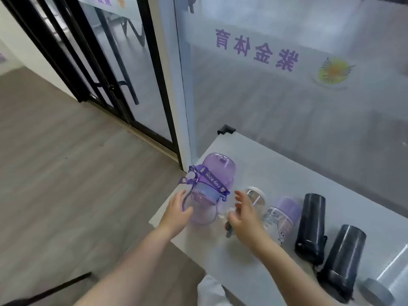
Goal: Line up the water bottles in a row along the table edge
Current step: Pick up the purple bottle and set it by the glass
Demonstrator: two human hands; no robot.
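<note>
Both hands open around the purple bottle at the worktop's left end.

The left hand and right hand flank the large purple bottle, fingers spread and gripping nothing; the left looks to be just touching its lower side, the right is a little apart. The bottle stands near the corner of the white worktop, beside a row of a clear bottle, a lilac bottle, two dark flasks and a grey-capped one near the front edge. It is probably stiff, smooth translucent plastic, seemingly empty and light, so somewhat tippy; its wide body suits a two-handed hold low down, avoiding the loose "Nice day" strap.
</note>
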